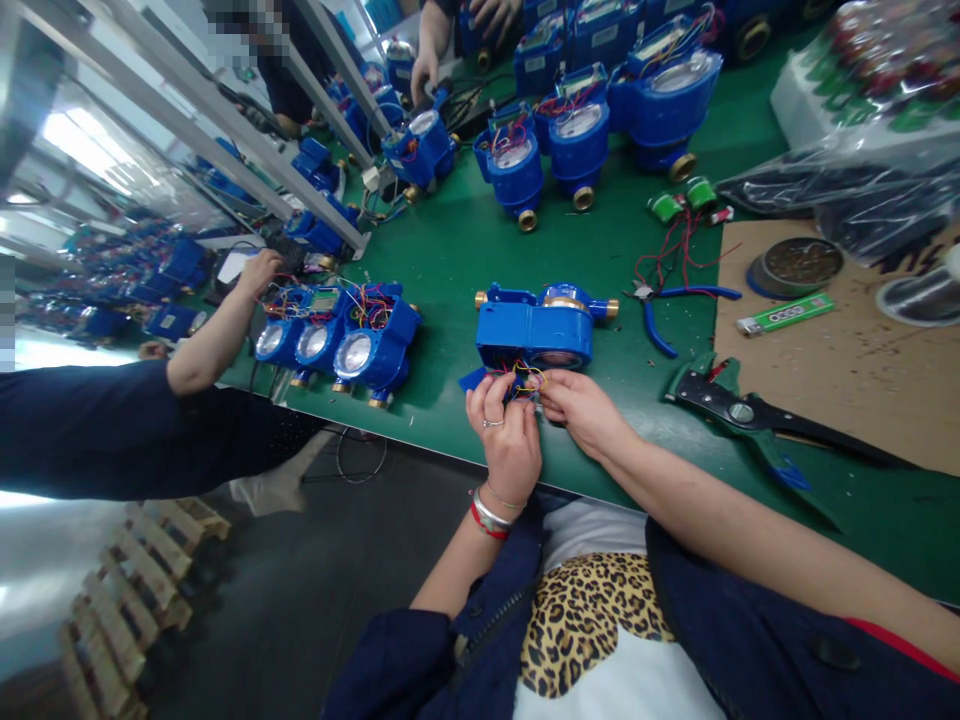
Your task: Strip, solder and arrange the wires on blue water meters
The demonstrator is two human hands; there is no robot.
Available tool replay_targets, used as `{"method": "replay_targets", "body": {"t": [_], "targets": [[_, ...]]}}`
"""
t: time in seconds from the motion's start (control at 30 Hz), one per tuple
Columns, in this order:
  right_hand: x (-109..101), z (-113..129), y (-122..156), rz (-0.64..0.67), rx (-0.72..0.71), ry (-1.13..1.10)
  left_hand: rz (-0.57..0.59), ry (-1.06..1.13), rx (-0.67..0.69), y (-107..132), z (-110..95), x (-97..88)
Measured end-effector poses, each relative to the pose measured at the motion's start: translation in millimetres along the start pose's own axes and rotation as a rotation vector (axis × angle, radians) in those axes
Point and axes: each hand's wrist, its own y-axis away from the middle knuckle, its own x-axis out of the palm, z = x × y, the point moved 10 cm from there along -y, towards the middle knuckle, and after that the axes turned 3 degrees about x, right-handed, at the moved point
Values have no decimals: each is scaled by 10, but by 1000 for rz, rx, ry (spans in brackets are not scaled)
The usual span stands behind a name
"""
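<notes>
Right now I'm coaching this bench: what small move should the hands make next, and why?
Probably keep joining the thin coloured wires: left hand and right hand both pinch them at the blue plastic water meter, pliers untouched.

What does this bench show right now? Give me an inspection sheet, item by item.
Surface: green mat, cardboard sheet at right.
Job's things: blue meter on its side at the near edge, thin wires at its base.
Clutter: blue-handled pliers, green lighter, round tin, more blue meters.
Grips: left hand and right hand both pinch the wires.
Cables: red loose wires.
Surroundings: a co-worker's arm at left, wooden pallet below.
</notes>
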Motion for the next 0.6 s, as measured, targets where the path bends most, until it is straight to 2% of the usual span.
{"method": "replay_targets", "body": {"t": [0.17,0.33,0.6], "targets": [[20,-16,88,34,17,67,-17,-33,-13,45,43,-33],[-3,-16,110,2,9,156,-23,-29,-3,50,21,-39],[-3,-45,67,4,-1,97,-26,-22,10,42,3,-34]]}}
